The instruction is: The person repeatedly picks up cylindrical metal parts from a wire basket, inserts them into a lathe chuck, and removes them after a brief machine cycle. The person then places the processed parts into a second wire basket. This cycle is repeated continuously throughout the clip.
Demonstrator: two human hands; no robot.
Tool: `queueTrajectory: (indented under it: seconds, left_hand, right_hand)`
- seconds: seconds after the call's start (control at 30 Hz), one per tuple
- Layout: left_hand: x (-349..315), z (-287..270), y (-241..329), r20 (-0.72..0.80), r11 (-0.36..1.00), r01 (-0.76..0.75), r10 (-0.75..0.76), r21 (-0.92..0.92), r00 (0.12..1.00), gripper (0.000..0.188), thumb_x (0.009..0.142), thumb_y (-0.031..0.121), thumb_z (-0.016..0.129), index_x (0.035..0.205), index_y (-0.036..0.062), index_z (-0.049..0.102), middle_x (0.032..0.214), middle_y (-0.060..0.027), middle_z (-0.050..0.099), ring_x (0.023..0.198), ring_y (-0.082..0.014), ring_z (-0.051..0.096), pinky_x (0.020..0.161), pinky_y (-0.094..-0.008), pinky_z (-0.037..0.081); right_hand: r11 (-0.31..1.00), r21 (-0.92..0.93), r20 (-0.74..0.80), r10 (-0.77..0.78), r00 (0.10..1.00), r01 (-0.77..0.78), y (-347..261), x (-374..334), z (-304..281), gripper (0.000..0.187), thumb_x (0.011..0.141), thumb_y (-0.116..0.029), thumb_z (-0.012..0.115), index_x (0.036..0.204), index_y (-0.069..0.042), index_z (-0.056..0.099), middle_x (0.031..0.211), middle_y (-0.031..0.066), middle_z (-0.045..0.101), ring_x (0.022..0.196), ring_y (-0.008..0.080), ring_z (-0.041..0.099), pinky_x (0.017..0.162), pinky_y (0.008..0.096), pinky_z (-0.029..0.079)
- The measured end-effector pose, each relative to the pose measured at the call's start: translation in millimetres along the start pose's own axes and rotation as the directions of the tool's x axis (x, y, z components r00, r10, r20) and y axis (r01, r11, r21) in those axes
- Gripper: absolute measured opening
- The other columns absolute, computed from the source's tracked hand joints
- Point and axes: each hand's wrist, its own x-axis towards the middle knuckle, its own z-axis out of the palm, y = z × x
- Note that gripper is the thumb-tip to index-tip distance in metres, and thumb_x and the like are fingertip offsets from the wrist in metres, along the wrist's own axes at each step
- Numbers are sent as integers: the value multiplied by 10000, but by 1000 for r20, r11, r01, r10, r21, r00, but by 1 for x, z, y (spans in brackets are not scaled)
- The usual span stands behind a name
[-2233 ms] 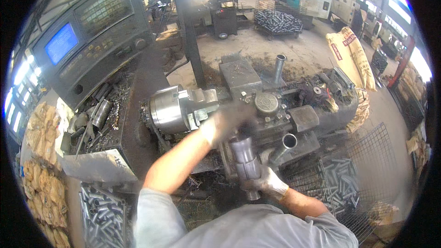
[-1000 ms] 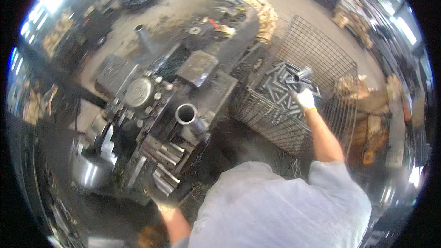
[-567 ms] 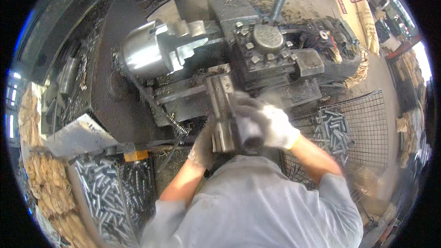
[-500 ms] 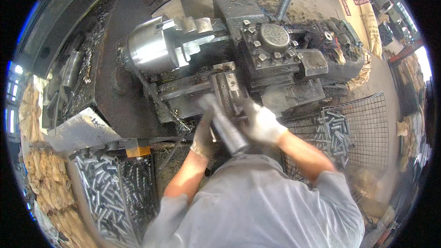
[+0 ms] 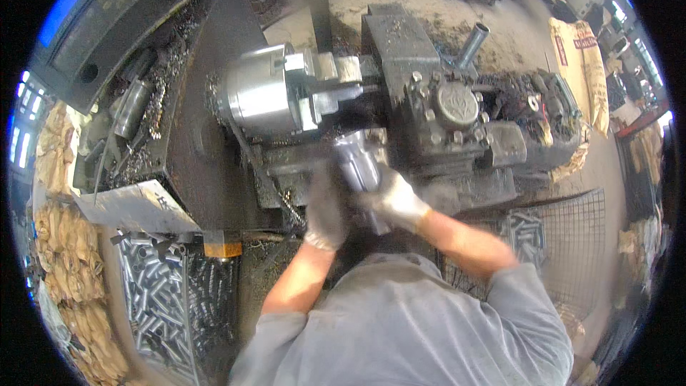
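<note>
A shiny metal tube, smeared by motion, is between my gloved hands in front of the lathe. Its far end points up toward the chuck, whose stepped jaws face right. My right hand is closed round the tube from the right. Along the tube's left side is my left hand, too blurred to show its fingers. Just beyond and to the right of my hands stands the lathe's tool post, ringed with square-headed bolts.
Bins of cut metal tubes and dark chips sit low on the left. A wire basket is at the right, beside more tubes. One tube stands tilted behind the tool post. A sheet-metal guard juts out at left.
Both hands and the tube have moved away from my body, toward the chuck. The view has shifted, so the lathe appears lower and farther right.
</note>
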Motion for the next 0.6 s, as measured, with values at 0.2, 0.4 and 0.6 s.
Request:
queueTrajectory:
  seconds: [0.2,0.4,0.6]
  left_hand:
    - [53,-16,-4,-99,-327,57,-115,943,988,571,1018,273,712,1508,39,537,1526,-186,592,1425,-341,543,1194,-453,438]
    - [-11,-64,7,-182,651,-167,434,741,883,305,1021,102,691,1309,5,666,1133,-71,735,1065,-180,651,988,-311,514]
    - [-131,-159,-17,-781,897,89,325,434,533,312,1016,251,726,1223,17,721,1112,-57,751,959,-180,683,910,-359,563]
  right_hand:
    - [529,-517,138,-725,675,673,-110,-9,-95,833,708,-312,887,1427,-41,566,1205,231,733,1037,377,767,871,461,629]
    - [-281,-944,288,-455,843,171,-160,130,-179,443,802,-217,799,1193,-42,689,1044,196,771,911,373,775,777,439,635]
    - [226,-871,426,-97,899,437,-107,223,-168,687,636,-386,870,1247,-113,715,1124,197,781,1030,365,757,906,454,596]
